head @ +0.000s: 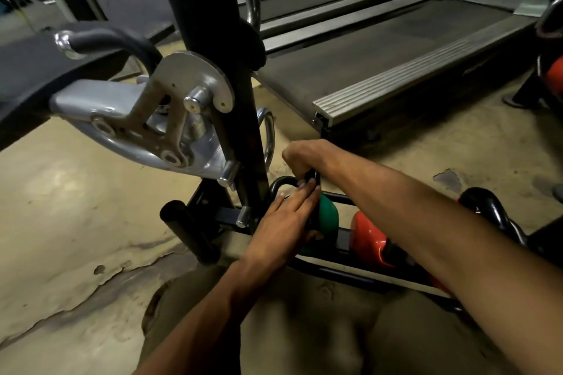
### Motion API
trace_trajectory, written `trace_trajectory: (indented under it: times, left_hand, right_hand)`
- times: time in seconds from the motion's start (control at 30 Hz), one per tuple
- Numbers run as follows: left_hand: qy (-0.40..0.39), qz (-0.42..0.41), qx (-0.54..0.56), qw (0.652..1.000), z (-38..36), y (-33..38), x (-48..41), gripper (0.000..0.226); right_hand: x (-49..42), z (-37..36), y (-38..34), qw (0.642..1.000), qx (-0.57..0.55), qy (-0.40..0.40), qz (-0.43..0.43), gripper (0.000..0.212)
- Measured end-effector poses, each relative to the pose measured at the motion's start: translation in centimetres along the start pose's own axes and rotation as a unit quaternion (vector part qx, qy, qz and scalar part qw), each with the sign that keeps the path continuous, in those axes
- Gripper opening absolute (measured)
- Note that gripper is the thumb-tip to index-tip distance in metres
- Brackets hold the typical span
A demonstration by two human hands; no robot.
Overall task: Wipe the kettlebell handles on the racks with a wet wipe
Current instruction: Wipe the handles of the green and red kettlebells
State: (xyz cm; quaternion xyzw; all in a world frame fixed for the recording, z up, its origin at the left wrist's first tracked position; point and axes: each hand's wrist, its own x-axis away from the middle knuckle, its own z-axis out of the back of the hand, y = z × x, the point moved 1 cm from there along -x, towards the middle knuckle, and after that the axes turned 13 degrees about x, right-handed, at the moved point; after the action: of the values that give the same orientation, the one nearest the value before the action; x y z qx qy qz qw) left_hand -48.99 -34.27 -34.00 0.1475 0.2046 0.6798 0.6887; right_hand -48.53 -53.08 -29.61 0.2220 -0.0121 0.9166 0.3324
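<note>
Kettlebell (pixel 328 216) with a green body and a black handle (pixel 281 182), at the left end of a low black rack (pixel 335 272) on the floor, seen from above bent knees (pixel 304 329) in drab cloth at the bottom edge. Both bare forearms stretched forward over the knees. Left hand (pixel 283 222) nearest, laid flat against the near side of the handle and the green body, fingers (pixel 300 195) straight and together, gripping nothing. Just beyond, right hand (pixel 300 157) clenched around the top right curve of the handle, knuckles up. Wipe perhaps bunched inside that fist; too hidden to tell. Further right along the same rack, a red kettlebell (pixel 367 240) just beside the green one, then a glossy black kettlebell loop (pixel 487 204), partly behind the right forearm. Left of the rack, a black foam roller pad (pixel 189 231) on a machine's foot. Above that, a black upright post (pixel 213 70) just beside the handle's left side, with a worn chrome pivot plate (pixel 185 91) next to it. Cracked, patchy concrete floor (pixel 76 207) to the left. Farthest back, a treadmill (pixel 396 49) with a grey belt and ribbed metal side rails, well apart from the rack.
</note>
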Motion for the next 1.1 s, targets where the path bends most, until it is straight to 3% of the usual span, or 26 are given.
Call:
trace_trajectory:
  times: [0.1, 0.2, 0.33, 0.43, 0.6, 0.73, 0.9, 1.0, 1.1]
  left_hand:
    - [0.002, -0.001, 0.002, 1.000, 0.2, 0.1, -0.1, 0.094]
    - [0.003, -0.013, 0.005, 1.000, -0.1, -0.5, -0.1, 0.094]
    - [0.017, -0.033, 0.018, 0.999, -0.5, -1.2, -0.1, 0.096]
    - [0.019, -0.038, 0.029, 0.999, -0.7, -1.9, -0.1, 0.094]
    - [0.035, -0.061, 0.059, 0.996, -0.7, -2.5, 0.0, 0.091]
    - [0.049, -0.076, 0.089, 0.992, -0.8, -2.8, 0.0, 0.090]
    - [0.070, -0.093, 0.100, 0.988, -1.2, -3.5, -0.1, 0.089]
    - [0.066, -0.103, 0.095, 0.988, -1.2, -3.7, -0.3, 0.089]
    - [0.064, -0.104, 0.098, 0.988, -1.2, -3.7, -0.3, 0.089]
  right_hand:
    - [-0.5, 0.4, 0.4, 0.999, -0.025, 0.010, -0.042, 0.038]
    - [-0.8, 0.0, -0.2, 1.000, 0.012, 0.002, -0.024, 0.043]
    - [-1.1, -0.1, -1.2, 0.999, 0.037, 0.000, 0.015, 0.032]
    - [-0.9, 0.1, -0.1, 0.998, -0.029, -0.035, -0.050, 0.041]
    - [-0.5, -0.4, 3.4, 0.969, -0.197, -0.060, -0.135, 0.026]
    - [0.2, -3.1, 5.6, 0.899, -0.391, -0.064, -0.184, 0.024]
    - [2.1, -6.8, 4.5, 0.783, -0.565, 0.024, -0.257, 0.025]
    - [3.3, -8.2, 3.0, 0.687, -0.674, 0.032, -0.269, 0.026]
    - [3.9, -9.4, 1.2, 0.552, -0.792, 0.026, -0.259, 0.023]
